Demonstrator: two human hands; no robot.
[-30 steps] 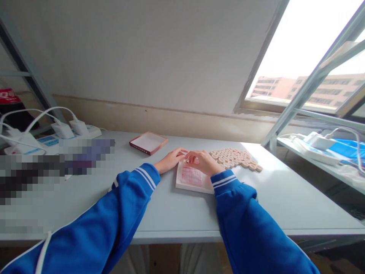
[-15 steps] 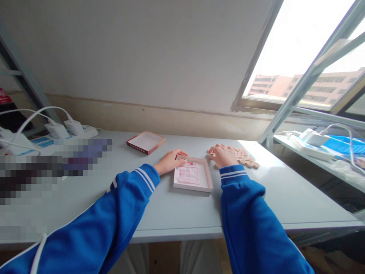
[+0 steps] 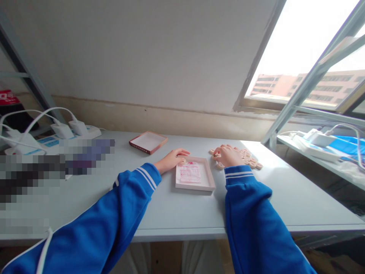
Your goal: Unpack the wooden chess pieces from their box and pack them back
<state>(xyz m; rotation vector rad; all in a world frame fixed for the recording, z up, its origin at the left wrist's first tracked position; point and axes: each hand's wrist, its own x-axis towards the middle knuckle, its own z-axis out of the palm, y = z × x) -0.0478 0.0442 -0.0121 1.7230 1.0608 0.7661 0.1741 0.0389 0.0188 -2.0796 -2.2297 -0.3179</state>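
Note:
A shallow box tray [image 3: 194, 189] lies on the desk with a folded red-lined sheet [image 3: 190, 173] inside. My left hand [image 3: 172, 158] is at its far left corner, fingers stretched out along the far edge. A round wooden Chinese chess piece [image 3: 182, 162] is in that corner, close under my left hand. To the right of the tray, my right hand [image 3: 229, 155] is over a loose spread of Chinese chess pieces [image 3: 249, 159]. Its fingertips are curled down on one Chinese chess piece [image 3: 217, 155] at the left end of the spread; another piece [image 3: 220, 165] lies below it.
The red-edged box lid [image 3: 148, 142] lies upturned at the back. A power strip [image 3: 92, 132] with chargers and white cables stands at the left, a dark bottle [image 3: 14, 114] behind it. Metal frame posts [image 3: 272, 140] and a side shelf [image 3: 316, 152] border the right.
My left fingers have straightened away from the piece in the tray corner. My right fingertips have shifted slightly among the pieces. The whole view has moved slightly.

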